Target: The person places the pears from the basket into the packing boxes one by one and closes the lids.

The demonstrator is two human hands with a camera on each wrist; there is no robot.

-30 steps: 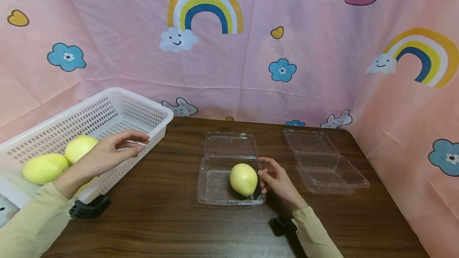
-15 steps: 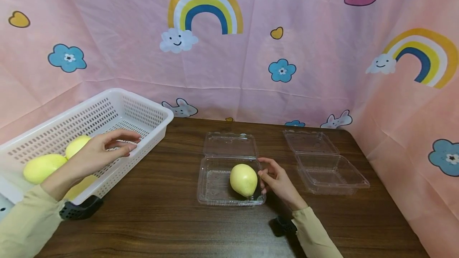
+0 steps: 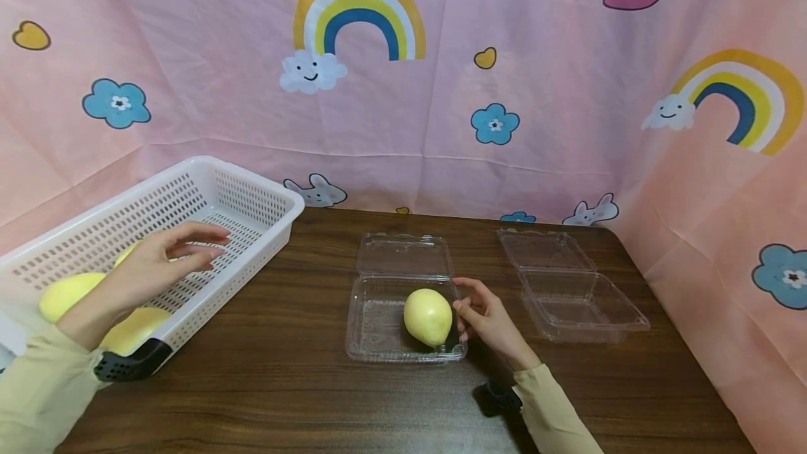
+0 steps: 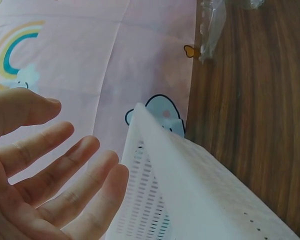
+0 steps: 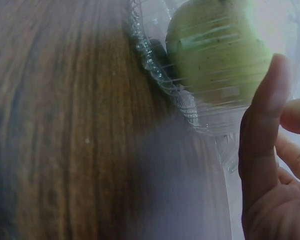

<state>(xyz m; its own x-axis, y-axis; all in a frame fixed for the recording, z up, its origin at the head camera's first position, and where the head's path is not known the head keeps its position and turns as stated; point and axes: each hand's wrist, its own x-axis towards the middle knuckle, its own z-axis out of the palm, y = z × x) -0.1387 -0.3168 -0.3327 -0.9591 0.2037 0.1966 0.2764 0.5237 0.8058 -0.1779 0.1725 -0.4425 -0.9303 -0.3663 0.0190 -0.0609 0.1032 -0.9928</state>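
In the head view my left hand (image 3: 160, 258) hovers over the white plastic basket (image 3: 265, 244), holding nothing, its fingers loosely bent. Partly behind that hand and forearm lie yellow-green pears, including one pear (image 3: 68, 295) at the left and another pear (image 3: 134, 330) by the near wall. My right hand (image 3: 494, 324) holds the right edge of an open clear plastic clamshell box (image 3: 378, 352), thumb at the rim. Inside the box, on its right side, sits one pear (image 3: 428, 317). The right wrist view shows this pear (image 5: 215, 55) through the ribbed wall, with my thumb (image 5: 270, 95) against the plastic.
A second clear clamshell box (image 3: 586, 303), lid folded back, stands on the brown wooden table (image 3: 302, 398) at the right. A pink printed cloth (image 3: 403, 111) hangs behind the table and along its right side.
My left hand has moved left and slightly down over the basket, covering more of the pears behind it. My right hand, the box and its pear have stayed in place.
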